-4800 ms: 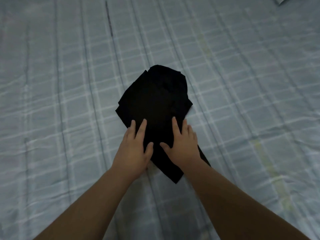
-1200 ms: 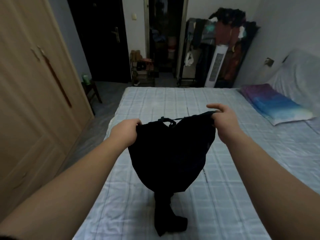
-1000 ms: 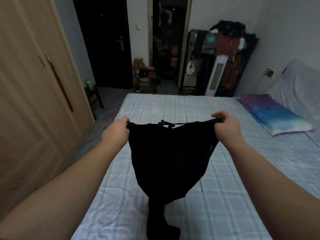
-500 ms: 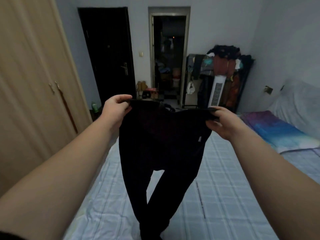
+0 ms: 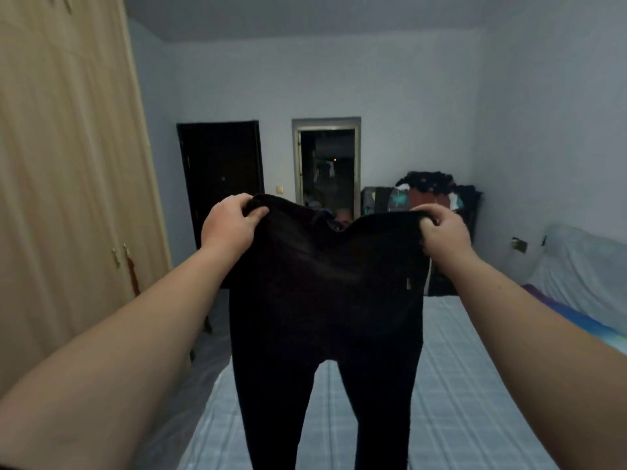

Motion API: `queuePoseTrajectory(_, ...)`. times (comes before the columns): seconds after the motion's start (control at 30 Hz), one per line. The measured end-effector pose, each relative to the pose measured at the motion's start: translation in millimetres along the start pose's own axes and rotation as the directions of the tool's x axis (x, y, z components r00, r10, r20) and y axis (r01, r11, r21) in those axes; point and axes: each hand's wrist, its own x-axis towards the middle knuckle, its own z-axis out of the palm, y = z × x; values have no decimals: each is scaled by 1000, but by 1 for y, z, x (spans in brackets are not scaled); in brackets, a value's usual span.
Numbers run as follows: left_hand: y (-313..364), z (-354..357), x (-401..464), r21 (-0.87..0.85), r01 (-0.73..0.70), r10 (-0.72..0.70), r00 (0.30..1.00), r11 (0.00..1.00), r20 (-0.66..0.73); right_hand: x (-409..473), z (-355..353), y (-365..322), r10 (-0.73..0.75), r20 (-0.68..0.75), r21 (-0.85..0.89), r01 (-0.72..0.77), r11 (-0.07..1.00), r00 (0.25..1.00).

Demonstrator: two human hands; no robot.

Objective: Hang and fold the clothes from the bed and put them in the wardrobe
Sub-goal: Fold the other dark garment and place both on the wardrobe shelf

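A: Pale wood fills the whole left side of the frame: that is the wardrobe [image 5: 68, 198], and its doors look closed. With both hands busy, I'd guess that becomes a problem when it's time to put anything inside.

B: Agreed. Next in size is the bed [image 5: 448, 385], its checked cover running along the lower middle and right. The black trousers [image 5: 325, 317] hang above it at the centre of the frame, both legs dropping out of the bottom edge, so I can't tell whether the cuffs touch the cover.

A: If they drag when lowered, the legs could bunch or cross, and the fold would come out crooked.

B: The waistband also sags in the middle, between the two grips. Laid down like that, I'd expect a crease across the seat.

A: And the grips themselves?

B: The left hand [image 5: 230, 222], just left of centre, has its fingers curled over the top left corner of the waistband. The right hand [image 5: 444, 232], right of centre, pinches the other corner, thumb underneath. Both are clamped on cloth only at the edge.

A: A shallow hold, then. A sharp shake to straighten the legs might pull a corner free, and the trousers would swing down from one hand.

B: The dim light and the black cloth hide the seams, so lining the legs up could be guesswork.
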Motion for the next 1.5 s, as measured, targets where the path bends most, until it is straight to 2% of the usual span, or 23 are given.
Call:
queuePoseTrajectory(0.07,3,-1,8,-10,3,-3,1000,1000,-14,4,2,-5,49,109,-54,-44,998,993)
queuePoseTrajectory(0.13,4,0,11,-153,38,-40,999,988,-9,4,3,-9,39,283,-123,-4,992,958)
queuePoseTrajectory(0.17,5,0,12,-203,53,-55,998,978,-7,3,3,-7,13,355,-101,25,995,935)
queuePoseTrajectory(0.23,5,0,13,-233,58,-66,998,971,-25,-4,3,-6,38,461,54,-71,996,887)
queuePoseTrajectory(0.3,2,-1,18,-227,59,-69,997,972,-34,-6,4,-3,74,502,42,-110,993,862)
queuePoseTrajectory(0.4,-2,-4,26,-227,49,-60,997,973,-42,-5,7,2,-4,443,8,0,1000,896)
queuePoseTrajectory(0.47,-4,-9,32,-253,34,-42,999,967,-26,0,5,4,-57,317,93,29,995,947)
queuePoseTrajectory(0.57,-3,-18,37,-276,10,-2,1000,961,27,11,0,3,-120,168,137,97,986,978)
queuePoseTrajectory(0.67,1,-26,35,-397,25,11,996,917,90,20,1,-1,-95,90,171,79,982,991)
queuePoseTrajectory(0.73,3,-29,34,-544,119,-9,980,830,201,23,6,-5,-53,75,243,33,970,996)
queuePoseTrajectory(0.8,1,-33,35,-660,287,-19,924,695,381,27,11,-9,-25,39,292,12,956,999)
queuePoseTrajectory(0.87,-5,-39,36,-679,417,34,838,604,545,34,14,-13,16,24,300,-23,954,1000)
queuePoseTrajectory(0.97,-12,-44,38,-630,443,97,766,638,636,41,11,-23,109,50,344,-120,931,993)
queuePoseTrajectory(1.03,-14,-44,38,-565,378,65,788,733,612,41,2,-25,143,170,323,-192,927,975)
queuePoseTrajectory(1.1,-16,-41,37,-449,198,50,874,872,483,37,-9,-24,156,401,314,-295,902,903)
queuePoseTrajectory(1.17,-17,-37,34,-367,75,58,939,927,338,27,-17,-24,115,511,260,-281,924,852)
queuePoseTrajectory(1.23,-14,-38,27,-412,40,93,951,910,296,19,-23,-22,35,437,161,-116,980,899)
queuePoseTrajectory(1.27,-12,-41,22,-491,55,112,946,870,304,18,-28,-22,-29,387,141,-28,990,921)
queuePoseTrajectory(1.33,-10,-50,19,-689,156,127,932,708,341,16,-38,-22,-141,315,248,62,967,939)
queuePoseTrajectory(1.37,-8,-51,19,-729,202,108,929,654,354,16,-40,-22,-145,280,357,37,933,949)
queuePoseTrajectory(1.4,-7,-50,21,-731,217,84,932,647,352,16,-40,-23,-130,243,420,17,907,961)
queuePoseTrajectory(1.43,-3,-48,23,-691,207,55,940,692,336,18,-37,-25,-108,204,424,12,906,973)
queuePoseTrajectory(1.5,3,-43,26,-573,175,44,937,801,348,20,-26,-27,-76,217,239,23,971,973)
